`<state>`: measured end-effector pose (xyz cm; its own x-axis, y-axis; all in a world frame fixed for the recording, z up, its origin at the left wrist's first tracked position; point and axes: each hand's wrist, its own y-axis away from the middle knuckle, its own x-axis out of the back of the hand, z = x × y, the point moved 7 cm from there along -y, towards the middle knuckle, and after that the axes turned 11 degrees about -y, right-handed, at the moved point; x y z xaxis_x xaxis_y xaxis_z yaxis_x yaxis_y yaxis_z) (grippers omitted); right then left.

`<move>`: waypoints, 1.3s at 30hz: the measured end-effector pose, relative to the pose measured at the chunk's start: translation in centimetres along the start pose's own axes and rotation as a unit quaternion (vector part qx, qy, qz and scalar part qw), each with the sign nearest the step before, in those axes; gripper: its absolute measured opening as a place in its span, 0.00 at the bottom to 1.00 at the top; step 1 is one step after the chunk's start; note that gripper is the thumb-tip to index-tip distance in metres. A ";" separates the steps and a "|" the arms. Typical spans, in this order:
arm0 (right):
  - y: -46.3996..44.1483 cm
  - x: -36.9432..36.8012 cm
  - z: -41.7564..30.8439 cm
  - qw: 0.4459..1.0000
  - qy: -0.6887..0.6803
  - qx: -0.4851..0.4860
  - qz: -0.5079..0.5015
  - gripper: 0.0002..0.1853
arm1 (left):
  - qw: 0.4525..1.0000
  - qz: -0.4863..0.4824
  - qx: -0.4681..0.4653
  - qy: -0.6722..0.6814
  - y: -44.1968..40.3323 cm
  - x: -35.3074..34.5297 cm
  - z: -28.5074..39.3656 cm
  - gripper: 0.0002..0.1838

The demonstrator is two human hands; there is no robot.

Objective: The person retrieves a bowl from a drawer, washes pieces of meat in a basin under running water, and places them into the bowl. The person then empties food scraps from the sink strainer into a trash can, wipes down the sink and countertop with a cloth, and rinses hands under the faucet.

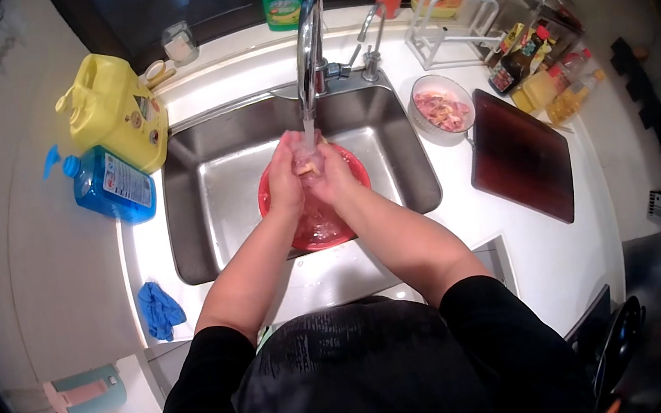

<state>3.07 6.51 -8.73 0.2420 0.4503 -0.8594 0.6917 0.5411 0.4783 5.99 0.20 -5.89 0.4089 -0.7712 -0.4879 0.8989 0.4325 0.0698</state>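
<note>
Both hands are cupped together under the running faucet [310,52], over a red basin [360,171] in the steel sink. My left hand [285,181] and my right hand [334,176] hold pinkish raw meat [309,162] between them, with water falling onto it. The fingers curve around the meat, and their tips are partly hidden by water. Below the hands the basin holds reddish water. To the right of the sink, a bowl [429,135] contains more cut raw meat.
A dark red cutting board [521,157] lies right of the bowl. Yellow jug [116,117], blue soap bottle [114,183] and blue cloth [161,310] are at left. Behind the sink stand a green spray bottle [284,2] and a white rack [452,22]; sauce bottles are at right.
</note>
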 end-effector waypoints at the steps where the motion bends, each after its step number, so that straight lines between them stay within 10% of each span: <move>1: -0.3 0.0 0.4 0.999 -0.024 -0.011 -0.020 0.12 | 0.999 0.008 -0.018 -0.034 0.4 -0.4 0.3 0.24; 3: -1.0 0.1 0.5 0.998 -0.032 -0.016 -0.045 0.11 | 0.965 0.000 -0.070 -0.251 0.3 -0.1 0.5 0.25; 6: -0.5 -0.4 0.2 0.998 0.014 0.004 -0.060 0.10 | 0.575 -0.033 -0.285 -0.766 2.7 -2.8 2.5 0.28; 10: 0.9 0.3 -1.8 0.988 0.138 -0.052 -0.051 0.10 | 0.823 -0.148 -0.195 -0.512 2.1 -2.8 2.2 0.24; 11: 1.3 0.4 -1.9 0.978 0.179 -0.097 -0.041 0.11 | 0.780 -0.101 -0.270 -0.556 1.5 -2.4 2.8 0.22; 14: 2.7 -0.8 -3.1 0.978 0.195 -0.067 -0.002 0.11 | 0.985 0.007 0.129 -0.117 0.7 1.2 -1.4 0.19; 19: 1.3 5.0 -4.8 0.805 0.580 -0.128 -0.004 0.08 | 0.937 0.000 0.345 -0.061 1.1 2.4 -5.9 0.11; 32: 7.1 -7.3 -23.0 0.717 0.696 0.008 0.039 0.14 | 0.931 -0.047 0.303 -0.198 -0.3 2.0 -3.9 0.11; 33: 6.9 -8.3 -25.5 0.631 0.767 0.109 0.037 0.15 | 0.932 -0.128 0.286 -0.184 -2.0 5.0 -8.0 0.20; 37: 3.2 -5.1 -31.0 0.278 0.933 0.229 0.000 0.20 | 0.692 -0.106 0.230 -0.676 -3.2 11.9 -12.0 0.34; 39: 2.7 -2.5 -31.0 0.300 0.934 0.184 0.056 0.22 | 0.583 -0.101 0.255 -0.764 -2.3 11.9 -12.1 0.38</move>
<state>-16.77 28.86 0.35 -0.2890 0.2491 0.9244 0.8618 0.4882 0.1379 6.87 -4.30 -22.38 -0.4023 -0.4665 0.7877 0.7232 0.3657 0.5859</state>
